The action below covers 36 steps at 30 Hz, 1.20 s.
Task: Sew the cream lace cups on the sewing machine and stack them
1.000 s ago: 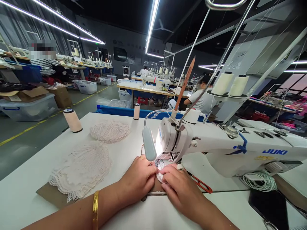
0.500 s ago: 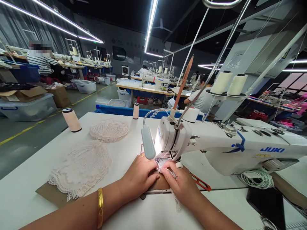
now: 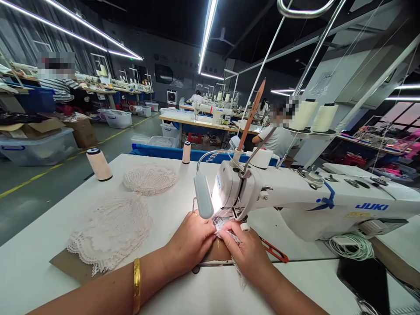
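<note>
Under the lit head of a white sewing machine [image 3: 282, 188], both hands pinch a narrow strip of pale lace [image 3: 239, 271]. My left hand [image 3: 193, 238] is closed on the lace's left edge beside the presser foot, thumb and forefinger together. Close by on the right, my right hand [image 3: 244, 247] grips the lace between thumb and fingers, and its tail hangs below over the table edge of the machine bed. The needle and the lace beneath it are partly hidden by the fingers and the grey lamp [image 3: 203, 197].
Two piles of lace pieces, a nearer pile [image 3: 111, 232] and a farther pile [image 3: 151, 178], lie left. Thread cones [image 3: 99, 165] stand behind. Orange-handled snips [image 3: 275, 250], a coiled pale cable [image 3: 351, 245] and a black phone [image 3: 362, 284] lie right. Other people sit at machines beyond.
My left thumb has drawn in closer to its fingers at the lace. My right hand stays almost in place, and the view has shifted slightly.
</note>
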Tool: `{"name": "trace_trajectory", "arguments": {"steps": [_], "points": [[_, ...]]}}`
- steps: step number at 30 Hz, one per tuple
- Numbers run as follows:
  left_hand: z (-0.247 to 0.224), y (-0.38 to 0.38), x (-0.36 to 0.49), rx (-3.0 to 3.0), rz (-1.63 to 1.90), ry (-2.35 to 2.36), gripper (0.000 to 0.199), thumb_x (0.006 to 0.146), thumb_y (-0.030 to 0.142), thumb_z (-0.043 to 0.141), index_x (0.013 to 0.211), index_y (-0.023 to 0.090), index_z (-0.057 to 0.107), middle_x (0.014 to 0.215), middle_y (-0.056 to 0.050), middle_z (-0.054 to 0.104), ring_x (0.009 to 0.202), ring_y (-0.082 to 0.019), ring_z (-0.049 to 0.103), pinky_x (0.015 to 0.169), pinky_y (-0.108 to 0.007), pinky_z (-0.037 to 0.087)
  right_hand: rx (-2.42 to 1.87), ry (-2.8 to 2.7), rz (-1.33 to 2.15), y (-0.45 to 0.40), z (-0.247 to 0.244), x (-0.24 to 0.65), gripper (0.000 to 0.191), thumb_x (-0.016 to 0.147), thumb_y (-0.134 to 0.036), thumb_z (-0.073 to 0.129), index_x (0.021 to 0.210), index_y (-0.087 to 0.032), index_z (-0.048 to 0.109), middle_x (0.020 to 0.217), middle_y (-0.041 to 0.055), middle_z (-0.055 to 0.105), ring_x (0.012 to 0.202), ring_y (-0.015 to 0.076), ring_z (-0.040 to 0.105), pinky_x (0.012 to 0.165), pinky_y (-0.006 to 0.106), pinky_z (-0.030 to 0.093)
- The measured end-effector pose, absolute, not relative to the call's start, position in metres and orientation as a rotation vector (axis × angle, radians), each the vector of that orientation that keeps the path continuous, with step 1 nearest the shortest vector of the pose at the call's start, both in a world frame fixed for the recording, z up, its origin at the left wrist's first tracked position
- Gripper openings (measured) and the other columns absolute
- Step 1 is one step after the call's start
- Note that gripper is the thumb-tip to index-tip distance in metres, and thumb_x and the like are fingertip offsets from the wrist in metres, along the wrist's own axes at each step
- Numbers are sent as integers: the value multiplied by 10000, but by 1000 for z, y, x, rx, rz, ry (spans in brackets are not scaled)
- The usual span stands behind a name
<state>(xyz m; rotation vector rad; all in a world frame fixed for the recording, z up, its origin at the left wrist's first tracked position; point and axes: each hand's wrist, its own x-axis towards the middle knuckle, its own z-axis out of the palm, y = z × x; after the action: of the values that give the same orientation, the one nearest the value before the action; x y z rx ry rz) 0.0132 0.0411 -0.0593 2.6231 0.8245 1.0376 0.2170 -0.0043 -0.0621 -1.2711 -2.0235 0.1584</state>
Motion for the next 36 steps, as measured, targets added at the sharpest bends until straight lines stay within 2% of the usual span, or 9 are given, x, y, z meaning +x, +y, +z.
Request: {"name": "trace_trajectory", "arguments": {"steps": [6, 10, 15, 19, 24, 28, 36], "points": [[-57, 38, 9, 2655, 969, 788, 281, 1019, 111, 522, 778, 196, 639, 830, -29, 661, 741, -180, 592, 646, -297, 397, -1202, -2170, 112, -6, -62, 222, 316, 1156, -330, 435, 894, -261, 598, 808, 1, 706, 742, 202, 646, 674, 306, 458], [-59, 28, 2, 2785, 916, 755, 290, 1031, 114, 563, 765, 197, 645, 829, -27, 679, 759, -192, 571, 659, -321, 382, -1041, -2460, 106, -15, -55, 229, 268, 1142, -347, 538, 910, -248, 629, 879, 13, 706, 827, 208, 636, 734, 331, 453], [-63, 16, -3, 2803, 869, 727, 204, 982, 75, 626, 837, 208, 680, 869, -12, 720, 812, -211, 567, 751, -366, 408, -1042, -2505, 70, -23, -50, 234, 130, 1094, -299, 662, 982, -234, 662, 940, 11, 701, 862, 213, 626, 799, 357, 442], [-63, 18, -2, 2810, 880, 755, 199, 977, 93, 647, 808, 197, 656, 862, -12, 722, 795, -205, 564, 720, -365, 382, -1077, -2507, 87, -21, -52, 234, 122, 1089, -284, 668, 979, -230, 663, 944, 16, 697, 850, 217, 618, 781, 361, 439], [-61, 28, -2, 2848, 793, 799, 97, 941, 160, 730, 859, 196, 691, 930, -28, 738, 823, -220, 593, 701, -367, 383, -1149, -2486, 103, -17, -55, 233, 95, 1053, -216, 703, 971, -228, 656, 993, 14, 717, 867, 223, 632, 770, 370, 456], [-60, 30, -3, 2869, 779, 801, 104, 927, 106, 689, 888, 201, 709, 983, -36, 749, 852, -233, 609, 713, -371, 392, -1174, -2469, 95, -16, -58, 233, 57, 1044, -189, 698, 1022, -235, 673, 1026, 22, 728, 887, 240, 646, 756, 380, 469], [-63, 27, -4, 2854, 788, 790, 125, 881, 73, 705, 900, 196, 707, 922, -15, 762, 878, -238, 627, 780, -389, 412, -1125, -2465, 59, -15, -62, 233, 94, 1087, -194, 605, 1031, -237, 667, 1000, 36, 724, 871, 235, 652, 725, 364, 488]]}}
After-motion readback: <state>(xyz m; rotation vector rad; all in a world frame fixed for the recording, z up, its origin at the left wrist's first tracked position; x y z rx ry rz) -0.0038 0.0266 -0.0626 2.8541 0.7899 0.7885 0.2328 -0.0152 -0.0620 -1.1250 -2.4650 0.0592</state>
